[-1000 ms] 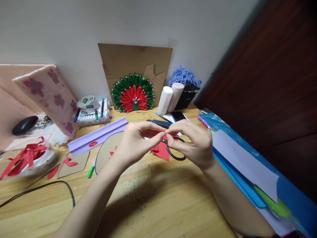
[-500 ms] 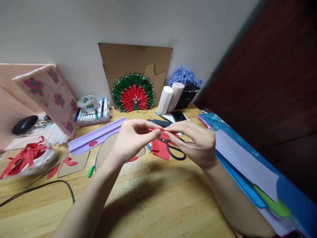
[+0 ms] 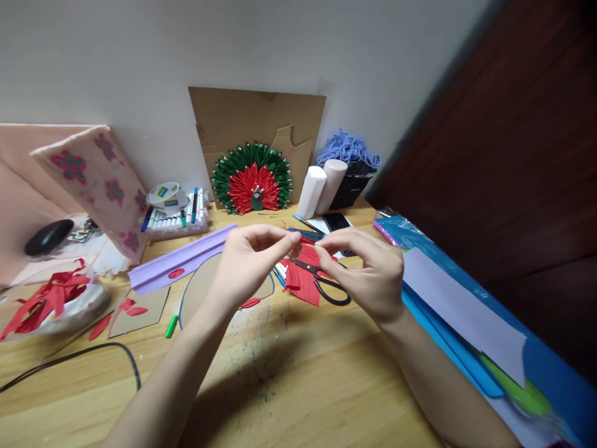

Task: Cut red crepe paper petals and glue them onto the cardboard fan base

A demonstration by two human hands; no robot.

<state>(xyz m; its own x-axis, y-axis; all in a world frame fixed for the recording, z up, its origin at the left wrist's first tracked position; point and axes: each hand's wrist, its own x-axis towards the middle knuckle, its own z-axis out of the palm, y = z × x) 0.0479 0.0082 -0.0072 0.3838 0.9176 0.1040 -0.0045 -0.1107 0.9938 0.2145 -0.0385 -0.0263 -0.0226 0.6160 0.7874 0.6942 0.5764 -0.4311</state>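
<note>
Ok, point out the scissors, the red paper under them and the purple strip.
Scissors (image 3: 311,268): head view, where the blades meet the handles.
Red paper (image 3: 302,287): head view, bare part nearer the person than the blades.
Purple strip (image 3: 186,257): head view, middle of its ridged surface.

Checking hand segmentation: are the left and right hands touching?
Apart. The head view shows a gap between the left hand's fingertips and the right hand's, with red paper visible through it.
</note>
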